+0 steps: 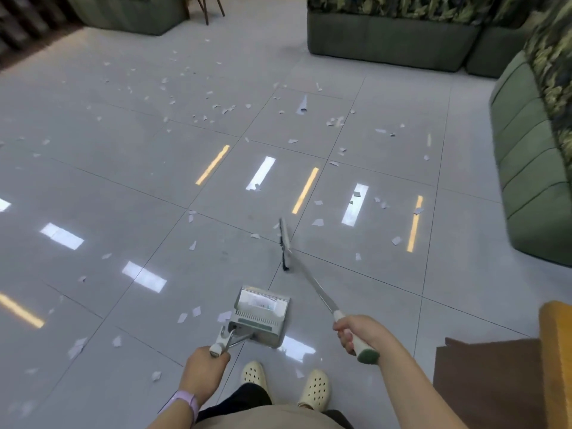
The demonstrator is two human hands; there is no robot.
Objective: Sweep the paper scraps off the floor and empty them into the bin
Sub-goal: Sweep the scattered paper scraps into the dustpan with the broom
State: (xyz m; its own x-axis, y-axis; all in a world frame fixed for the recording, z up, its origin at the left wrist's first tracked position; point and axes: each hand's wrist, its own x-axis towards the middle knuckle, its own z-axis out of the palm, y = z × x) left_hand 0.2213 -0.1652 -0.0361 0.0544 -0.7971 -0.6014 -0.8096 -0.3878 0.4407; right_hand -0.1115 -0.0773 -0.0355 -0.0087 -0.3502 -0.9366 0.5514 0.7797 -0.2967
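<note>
Several white paper scraps lie scattered over the glossy grey tiled floor, thickest at the far middle. My right hand grips the white handle of a long broom, whose grey head rests on the floor ahead of me among scraps. My left hand grips the handle of a grey upright dustpan standing on the floor just in front of my feet, with a few scraps beside it. No bin is in view.
Green upholstered planters with foliage stand at the far right and far left; a green padded seat curves along the right. A brown board and an orange piece sit near right. Chair legs show at top.
</note>
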